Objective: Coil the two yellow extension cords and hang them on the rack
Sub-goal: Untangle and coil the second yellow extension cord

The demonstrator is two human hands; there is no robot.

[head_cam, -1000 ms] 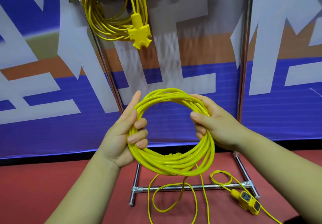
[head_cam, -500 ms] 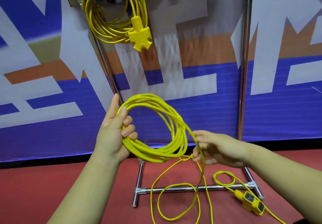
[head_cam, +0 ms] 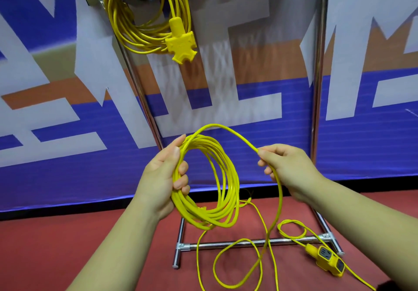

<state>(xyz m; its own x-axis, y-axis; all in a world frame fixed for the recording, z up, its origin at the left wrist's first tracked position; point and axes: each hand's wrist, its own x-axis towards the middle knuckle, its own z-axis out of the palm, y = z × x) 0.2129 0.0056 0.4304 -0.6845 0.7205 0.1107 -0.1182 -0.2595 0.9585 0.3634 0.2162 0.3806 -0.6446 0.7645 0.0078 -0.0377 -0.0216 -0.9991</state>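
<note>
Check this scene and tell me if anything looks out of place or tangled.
Nothing looks damaged. One coiled cord already hangs on the rack. The second cord's coil is in the left hand; the right hand feeds a strand. Its loose slack still sprawls in loops over the rack's base bar, socket block on the floor.

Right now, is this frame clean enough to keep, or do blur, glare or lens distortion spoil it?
Head view: lighting is even and the yellow cord coil in the left hand and the right hand are sharp; the white lettering on the blue banner is smeared; chrome rack posts lean from wide-angle distortion and carry mild glare.
</note>
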